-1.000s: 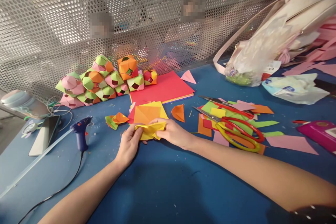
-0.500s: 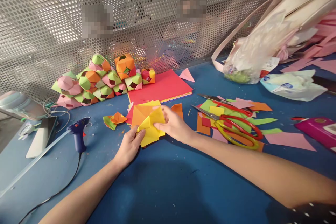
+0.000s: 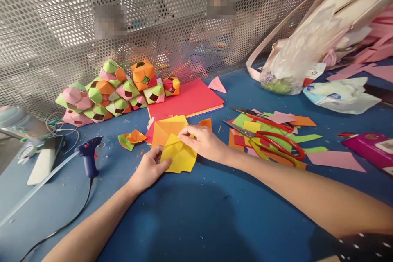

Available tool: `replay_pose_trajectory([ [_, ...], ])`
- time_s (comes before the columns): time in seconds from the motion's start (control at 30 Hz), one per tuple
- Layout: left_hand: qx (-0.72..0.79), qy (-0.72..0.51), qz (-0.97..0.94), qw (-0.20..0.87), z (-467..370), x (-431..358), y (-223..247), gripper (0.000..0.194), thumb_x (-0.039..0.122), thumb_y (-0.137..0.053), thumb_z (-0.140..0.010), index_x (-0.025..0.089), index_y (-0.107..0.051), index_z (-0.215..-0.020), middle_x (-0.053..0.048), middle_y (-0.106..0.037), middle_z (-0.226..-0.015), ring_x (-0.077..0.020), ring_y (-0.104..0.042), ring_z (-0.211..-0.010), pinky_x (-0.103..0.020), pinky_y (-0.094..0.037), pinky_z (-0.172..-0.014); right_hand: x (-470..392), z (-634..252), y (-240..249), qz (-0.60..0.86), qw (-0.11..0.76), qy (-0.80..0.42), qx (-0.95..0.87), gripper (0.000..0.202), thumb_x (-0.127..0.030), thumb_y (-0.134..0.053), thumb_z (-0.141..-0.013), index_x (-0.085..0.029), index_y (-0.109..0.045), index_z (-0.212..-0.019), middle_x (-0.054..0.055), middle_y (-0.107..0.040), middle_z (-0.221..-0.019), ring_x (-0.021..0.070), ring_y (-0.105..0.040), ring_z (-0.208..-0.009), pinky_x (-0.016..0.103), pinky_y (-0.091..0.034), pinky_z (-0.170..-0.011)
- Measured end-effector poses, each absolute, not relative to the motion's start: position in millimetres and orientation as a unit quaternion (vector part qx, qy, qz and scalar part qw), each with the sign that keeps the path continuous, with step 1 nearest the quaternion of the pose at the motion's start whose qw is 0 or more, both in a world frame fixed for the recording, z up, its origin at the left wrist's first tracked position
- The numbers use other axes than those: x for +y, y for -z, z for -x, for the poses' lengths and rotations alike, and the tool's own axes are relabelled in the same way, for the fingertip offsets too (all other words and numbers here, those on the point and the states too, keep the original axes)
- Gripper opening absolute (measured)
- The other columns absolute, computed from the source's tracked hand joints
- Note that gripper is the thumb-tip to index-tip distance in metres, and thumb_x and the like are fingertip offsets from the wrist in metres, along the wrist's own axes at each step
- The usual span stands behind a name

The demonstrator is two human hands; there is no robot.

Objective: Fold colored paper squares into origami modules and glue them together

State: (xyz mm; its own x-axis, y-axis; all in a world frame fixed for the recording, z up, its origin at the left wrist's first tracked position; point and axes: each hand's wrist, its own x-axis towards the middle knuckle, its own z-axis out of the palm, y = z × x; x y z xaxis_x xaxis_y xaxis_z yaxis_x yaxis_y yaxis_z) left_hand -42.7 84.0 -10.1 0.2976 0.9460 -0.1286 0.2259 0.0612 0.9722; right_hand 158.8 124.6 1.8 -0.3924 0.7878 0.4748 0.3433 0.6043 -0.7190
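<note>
A creased yellow paper [image 3: 181,156] is held between both hands above the blue table. My left hand [image 3: 152,166] pinches its left edge, thumb on top. The fingers of my right hand [image 3: 202,141] are closed on its upper right edge. Just behind it lie an orange sheet [image 3: 164,129] and more yellow paper. A small folded orange and green piece [image 3: 132,138] sits left of these sheets.
Folded paper balls [image 3: 118,90] are piled at the back left, beside a red paper stack [image 3: 187,98]. A glue gun [image 3: 89,157] stands left. Scissors [image 3: 270,137] lie on paper scraps at right, near a magenta object [image 3: 367,149].
The yellow paper, folded over before, is now opened out flatter. My right hand has shifted its pinch to the paper's upper edge. The view has moved slightly.
</note>
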Motion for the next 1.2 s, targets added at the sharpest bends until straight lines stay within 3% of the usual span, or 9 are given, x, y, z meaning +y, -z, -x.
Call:
replay_pose_trajectory([
  [0.13, 0.483, -0.340, -0.623, 0.513, 42, 84, 12, 0.017, 0.018, -0.061, -0.075, 0.017, -0.056, -0.092, -0.002, -0.063, -0.086, -0.0149, -0.059, -0.079, -0.024, -0.047, -0.069, 120, -158, -2, 0.400, 0.416, -0.314, -0.754, 0.020, -0.031, -0.044, -0.090, -0.020, -0.054, -0.079, -0.001, -0.057, -0.069, 0.0116, -0.050, -0.060, 0.024, -0.038, -0.055],
  [0.27, 0.463, -0.369, -0.600, 0.538, 38, 82, 11, 0.032, 0.015, -0.061, -0.076, 0.018, -0.051, -0.107, -0.005, -0.064, -0.097, -0.0149, -0.061, -0.085, -0.026, -0.048, -0.077, 121, -159, 2, 0.418, 0.421, -0.296, -0.749, 0.021, -0.033, -0.043, -0.090, -0.018, -0.054, -0.080, 0.000, -0.055, -0.067, 0.0103, -0.047, -0.056, 0.024, -0.035, -0.053],
  [0.43, 0.468, -0.431, -0.522, 0.568, 35, 79, 6, 0.050, 0.018, -0.063, -0.076, 0.022, -0.041, -0.120, -0.005, -0.062, -0.101, -0.0094, -0.059, -0.064, -0.022, -0.050, -0.058, 126, -159, 4, 0.431, 0.447, -0.355, -0.699, 0.022, -0.037, -0.049, -0.086, -0.017, -0.058, -0.085, 0.001, -0.058, -0.068, 0.0115, -0.050, -0.060, 0.024, -0.038, -0.054],
  [0.53, 0.476, -0.456, -0.504, 0.558, 36, 80, 5, 0.051, 0.018, -0.065, -0.074, 0.022, -0.043, -0.120, -0.005, -0.062, -0.100, -0.0084, -0.058, -0.062, -0.020, -0.049, -0.054, 128, -159, 5, 0.420, 0.425, -0.446, -0.667, 0.024, -0.039, -0.059, -0.079, -0.017, -0.059, -0.087, -0.001, -0.057, -0.066, 0.0110, -0.049, -0.058, 0.023, -0.037, -0.052],
  [0.67, 0.459, -0.519, -0.463, 0.554, 32, 79, 5, 0.058, 0.016, -0.070, -0.070, 0.023, -0.043, -0.120, -0.005, -0.062, -0.103, -0.0162, -0.063, -0.087, -0.027, -0.052, -0.073, 126, -155, 8, 0.417, 0.422, -0.490, -0.639, 0.028, -0.041, -0.059, -0.078, -0.017, -0.056, -0.064, -0.004, -0.048, -0.059, 0.0088, -0.042, -0.055, 0.023, -0.033, -0.050],
  [0.83, 0.437, -0.507, -0.413, 0.618, 22, 71, 7, 0.050, 0.016, -0.070, -0.070, 0.019, -0.049, -0.115, -0.010, -0.061, -0.117, -0.0239, -0.059, -0.107, -0.035, -0.048, -0.088, 117, -146, 7, 0.389, 0.489, -0.611, -0.485, 0.024, -0.041, -0.062, -0.077, -0.018, -0.058, -0.067, -0.002, -0.056, -0.068, 0.0112, -0.052, -0.065, 0.024, -0.042, -0.060],
  [1.0, 0.418, -0.463, -0.427, 0.655, 22, 69, 11, 0.044, 0.008, -0.068, -0.068, 0.016, -0.056, -0.109, -0.009, -0.065, -0.113, -0.0238, -0.059, -0.107, -0.033, -0.048, -0.088, 121, -146, 1, 0.370, 0.462, -0.747, -0.303, 0.014, -0.032, -0.067, -0.073, -0.019, -0.064, -0.079, 0.005, -0.067, -0.081, 0.0183, -0.063, -0.082, 0.030, -0.050, -0.072],
  [1.2, 0.443, -0.455, -0.399, 0.661, 29, 77, 7, 0.044, 0.005, -0.066, -0.066, 0.016, -0.053, -0.106, -0.007, -0.068, -0.105, -0.0220, -0.063, -0.100, -0.032, -0.052, -0.080, 130, -151, -9, 0.394, 0.439, -0.764, -0.260, 0.006, -0.020, -0.061, -0.077, -0.016, -0.066, -0.078, 0.007, -0.070, -0.077, 0.0207, -0.067, -0.080, 0.033, -0.054, -0.071],
])
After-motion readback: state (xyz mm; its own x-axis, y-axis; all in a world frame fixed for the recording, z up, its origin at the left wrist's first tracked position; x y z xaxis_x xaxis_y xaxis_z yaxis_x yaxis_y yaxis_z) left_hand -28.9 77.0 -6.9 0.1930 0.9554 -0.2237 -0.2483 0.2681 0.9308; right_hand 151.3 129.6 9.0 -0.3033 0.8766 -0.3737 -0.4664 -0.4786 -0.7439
